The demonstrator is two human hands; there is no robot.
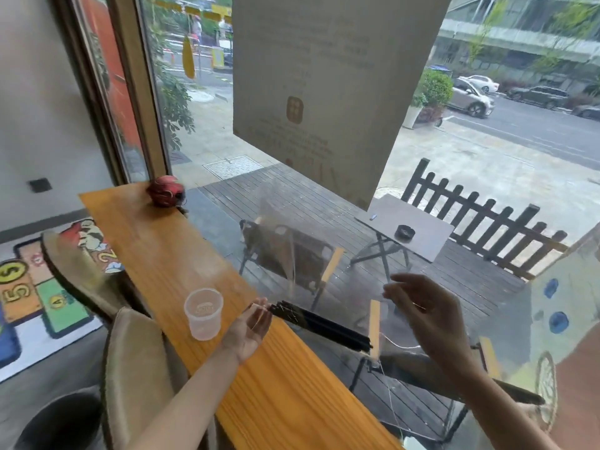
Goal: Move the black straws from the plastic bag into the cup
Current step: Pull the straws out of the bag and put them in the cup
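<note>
Left hand [250,326]: palm up over the wooden counter [168,254], fingers loosely gripping one end of the black straws [321,326].
Straws: bundle extended rightward toward the right hand [425,316].
Right hand: raised, fingers relaxed, holding nothing discernible.
Cup [203,313]: upright on counter, just left of left hand.

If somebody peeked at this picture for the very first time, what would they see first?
Probably the bundle of black straws, held in the air at the window edge of the orange wooden counter, with the left hand at one end. The right hand hovers open beside it. An empty clear plastic cup stands on the counter just left of the straws.
</note>
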